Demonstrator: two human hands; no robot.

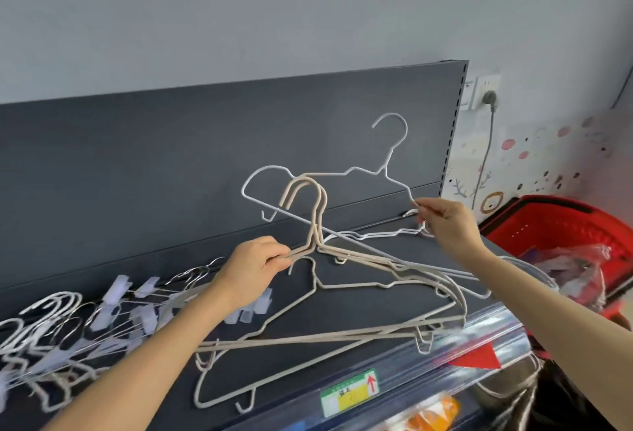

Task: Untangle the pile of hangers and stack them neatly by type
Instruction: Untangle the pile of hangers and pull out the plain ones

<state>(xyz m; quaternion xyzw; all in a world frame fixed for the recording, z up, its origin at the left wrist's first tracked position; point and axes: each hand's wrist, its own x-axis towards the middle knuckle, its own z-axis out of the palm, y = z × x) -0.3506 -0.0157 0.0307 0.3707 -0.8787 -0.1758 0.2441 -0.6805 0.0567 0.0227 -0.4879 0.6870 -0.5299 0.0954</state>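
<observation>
My left hand grips the shoulder of two beige hangers and holds them raised above the dark shelf, hooks up. My right hand pinches the right shoulder of a white wire hanger, lifted upright behind the beige ones and crossing them. Another beige hanger lies flat on the shelf beneath. More white hangers lie at the back of the shelf near my right hand. At the left sits a heap of clip hangers and white hangers.
The shelf has a dark back panel and a clear price strip along its front edge. A red shopping basket with plastic bags stands at the right. A wall socket with a plugged cable is beyond the shelf.
</observation>
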